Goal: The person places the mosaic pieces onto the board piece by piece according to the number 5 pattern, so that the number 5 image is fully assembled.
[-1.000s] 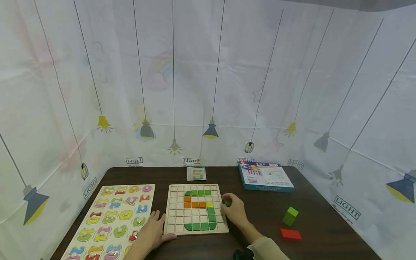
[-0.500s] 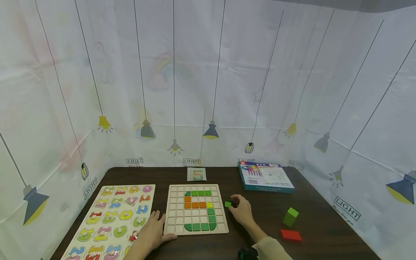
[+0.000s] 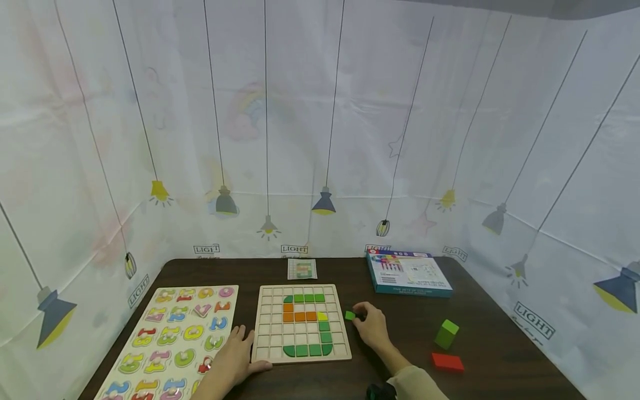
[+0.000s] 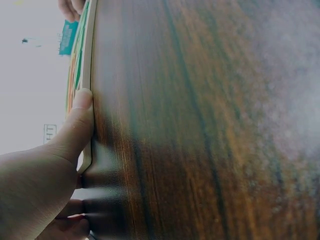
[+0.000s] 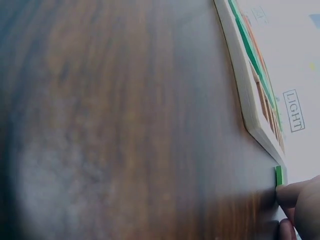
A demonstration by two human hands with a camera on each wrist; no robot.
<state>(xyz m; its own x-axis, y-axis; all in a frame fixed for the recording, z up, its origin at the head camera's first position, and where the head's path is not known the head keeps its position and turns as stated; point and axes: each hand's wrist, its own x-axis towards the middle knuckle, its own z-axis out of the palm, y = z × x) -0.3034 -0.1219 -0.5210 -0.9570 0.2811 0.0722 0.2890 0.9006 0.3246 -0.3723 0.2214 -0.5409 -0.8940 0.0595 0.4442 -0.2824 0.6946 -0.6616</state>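
My left hand [image 3: 234,355] rests spread at the left edge of a wooden grid board [image 3: 271,351], its thumb against the near edge; in the left wrist view the thumb [image 4: 80,117] presses the board's side. Green, orange and yellow tiles form a figure on the grid. Just right of the board, my right hand [image 3: 372,328] is curled at a small green square tile [image 3: 350,315], thumb and forefinger at its right side. The right wrist view shows the thumb touching the green tile's end; the far fingers are mostly out of frame.
A number puzzle board [image 3: 167,347] lies left of my left hand. A small pattern card [image 3: 302,269] is behind the grid board. Toward the right are a flat box [image 3: 410,273], a light green block [image 3: 447,333] and a red block [image 3: 447,361]. A printed curtain surrounds the dark table.
My right hand has shifted a little to the right and uncovered the green tile, which was mostly hidden by the fingers. The left hand and the board stay in place.
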